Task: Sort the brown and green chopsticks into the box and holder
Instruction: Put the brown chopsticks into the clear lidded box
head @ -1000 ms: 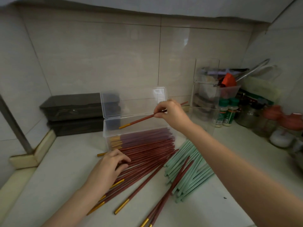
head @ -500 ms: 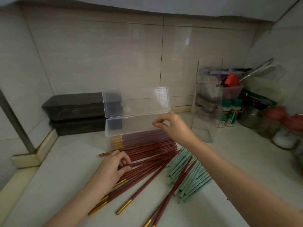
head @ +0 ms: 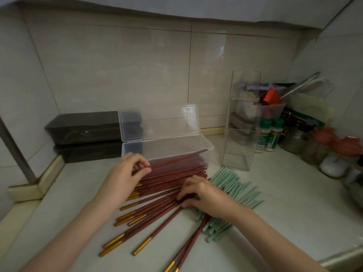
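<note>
Head view. Loose brown chopsticks (head: 157, 210) with gold ends fan across the pale worktop (head: 74, 189) in front of a clear box (head: 176, 147), whose hinged lid (head: 159, 122) stands open; more brown sticks lie inside. The left hand (head: 125, 173), fingers curled, pinches a brown chopstick (head: 176, 159) whose far end rests on the box rim. The right hand (head: 204, 193), fingers bent, pinches sticks in the brown fan. Green chopsticks (head: 237, 186) lie heaped to the right, just before the tall clear holder (head: 242, 138).
</note>
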The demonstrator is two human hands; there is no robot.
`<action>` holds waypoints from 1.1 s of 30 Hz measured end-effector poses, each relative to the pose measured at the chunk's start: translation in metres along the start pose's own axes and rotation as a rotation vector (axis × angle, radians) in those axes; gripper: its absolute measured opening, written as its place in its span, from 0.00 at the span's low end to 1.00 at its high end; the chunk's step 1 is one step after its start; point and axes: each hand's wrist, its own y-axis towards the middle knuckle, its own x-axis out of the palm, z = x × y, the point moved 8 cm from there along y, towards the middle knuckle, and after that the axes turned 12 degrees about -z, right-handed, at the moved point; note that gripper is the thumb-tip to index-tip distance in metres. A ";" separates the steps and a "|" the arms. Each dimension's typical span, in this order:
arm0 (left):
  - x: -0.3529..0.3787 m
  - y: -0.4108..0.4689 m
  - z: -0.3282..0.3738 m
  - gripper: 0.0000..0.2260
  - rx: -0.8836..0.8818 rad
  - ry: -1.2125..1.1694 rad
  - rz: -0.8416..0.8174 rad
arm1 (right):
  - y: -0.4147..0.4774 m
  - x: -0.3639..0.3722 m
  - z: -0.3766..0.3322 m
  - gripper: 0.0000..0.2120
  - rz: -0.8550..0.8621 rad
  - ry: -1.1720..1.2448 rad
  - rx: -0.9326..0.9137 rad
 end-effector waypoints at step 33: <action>0.009 -0.001 0.016 0.08 0.142 -0.088 -0.046 | -0.004 0.000 -0.021 0.04 0.121 -0.483 -0.225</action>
